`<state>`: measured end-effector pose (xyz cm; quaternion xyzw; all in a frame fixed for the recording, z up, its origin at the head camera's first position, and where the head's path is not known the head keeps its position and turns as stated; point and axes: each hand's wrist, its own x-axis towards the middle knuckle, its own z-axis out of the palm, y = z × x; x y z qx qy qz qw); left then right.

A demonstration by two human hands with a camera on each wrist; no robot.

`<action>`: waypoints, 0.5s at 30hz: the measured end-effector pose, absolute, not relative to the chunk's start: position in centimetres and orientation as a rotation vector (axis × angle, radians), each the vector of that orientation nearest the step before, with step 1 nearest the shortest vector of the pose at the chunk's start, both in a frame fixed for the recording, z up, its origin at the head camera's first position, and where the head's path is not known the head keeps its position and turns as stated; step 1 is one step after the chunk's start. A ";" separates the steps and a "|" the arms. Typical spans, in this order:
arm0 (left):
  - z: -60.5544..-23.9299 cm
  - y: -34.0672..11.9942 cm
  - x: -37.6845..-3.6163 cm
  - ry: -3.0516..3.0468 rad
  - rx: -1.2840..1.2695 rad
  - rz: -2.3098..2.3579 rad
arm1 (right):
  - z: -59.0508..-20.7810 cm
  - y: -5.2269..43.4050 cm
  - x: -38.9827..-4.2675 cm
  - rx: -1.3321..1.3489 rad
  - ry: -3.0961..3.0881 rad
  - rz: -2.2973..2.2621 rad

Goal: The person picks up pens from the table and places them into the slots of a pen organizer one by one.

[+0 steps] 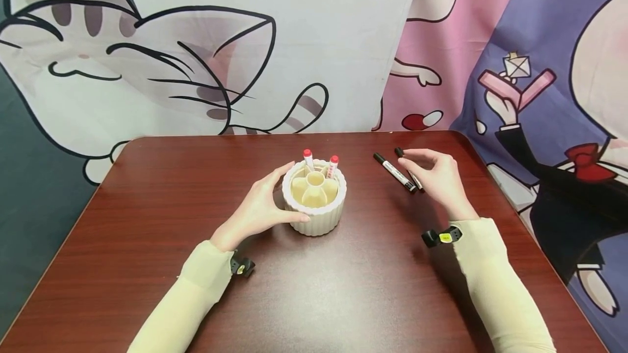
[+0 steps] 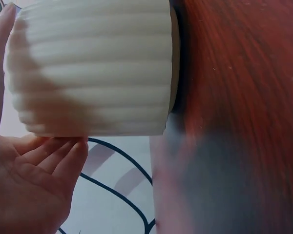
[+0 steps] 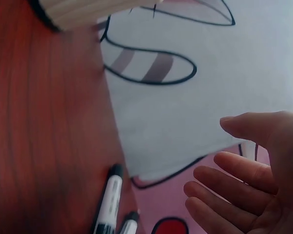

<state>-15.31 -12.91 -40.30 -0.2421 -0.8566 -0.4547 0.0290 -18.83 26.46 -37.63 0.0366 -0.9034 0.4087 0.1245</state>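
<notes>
My left hand [image 1: 255,208] holds a cream ribbed pen holder [image 1: 321,223] by its side, thumb at the front and fingers round the back. The left wrist view shows the holder's ridged wall [image 2: 93,68] up close. Two red-capped markers, a left one [image 1: 308,160] and a right one [image 1: 333,166], stand in its rear compartments. To the right, two black-capped markers lie on the table, one in plain sight [image 1: 395,174] and a second [image 1: 417,182] partly hidden by my right hand [image 1: 441,178]. That hand hovers over them, thumb and fingers apart, with nothing between them.
A dark red-brown wooden table [image 1: 162,206] carries everything. Behind its far edge hangs a cloth backdrop [image 1: 333,42] with cartoon drawings. Each wrist wears a small black camera strap, the right one [image 1: 441,237] just below the sleeve's cuff.
</notes>
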 end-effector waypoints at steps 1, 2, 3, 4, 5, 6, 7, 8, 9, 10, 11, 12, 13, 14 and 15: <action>-40.2 -13.1 -15.1 -2.661 -0.744 -1.371 | -37.8 26.7 -18.8 0.097 -2.639 1.180; -40.1 -13.3 -14.8 -2.684 -0.741 -1.337 | -38.0 26.9 -18.8 0.093 -2.646 1.168; -40.0 -13.6 -14.5 -2.704 -0.743 -1.309 | -38.1 27.2 -18.7 0.086 -2.653 1.160; -39.7 -13.8 -14.2 -2.726 -0.748 -1.279 | -38.3 27.4 -18.6 0.080 -2.662 1.150; -39.4 -14.1 -13.9 -2.751 -0.754 -1.252 | -38.5 27.6 -18.6 0.069 -2.674 1.142; -39.1 -14.3 -13.6 -2.778 -0.761 -1.223 | -38.7 27.8 -18.5 0.060 -2.686 1.137; -38.8 -14.6 -13.3 -2.802 -0.766 -1.200 | -39.0 28.0 -18.5 0.051 -2.698 1.130; -38.4 -14.9 -13.0 -2.819 -0.771 -1.189 | -39.2 28.1 -18.4 0.041 -2.709 1.126; -38.1 -15.2 -12.8 -2.830 -0.778 -1.187 | -39.5 28.3 -18.4 0.030 -2.720 1.125; -37.8 -15.5 -12.7 -2.840 -0.780 -1.180 | -39.7 28.5 -18.4 0.019 -2.730 1.130; -37.6 -15.9 -12.6 -2.847 -0.778 -1.176 | -40.0 28.6 -18.4 0.011 -2.739 1.132; -37.4 -16.2 -12.6 -2.851 -0.770 -1.177 | -40.2 28.7 -18.4 0.008 -2.745 1.130; -37.3 -16.5 -12.6 -2.846 -0.768 -1.184 | -40.4 28.8 -18.5 0.007 -2.751 1.125; -37.2 -16.8 -12.7 -2.840 -0.762 -1.197 | -40.6 28.9 -18.5 0.011 -2.754 1.119; -37.2 -17.0 -12.9 -2.833 -0.760 -1.210 | -40.7 29.0 -18.5 0.018 -2.757 1.110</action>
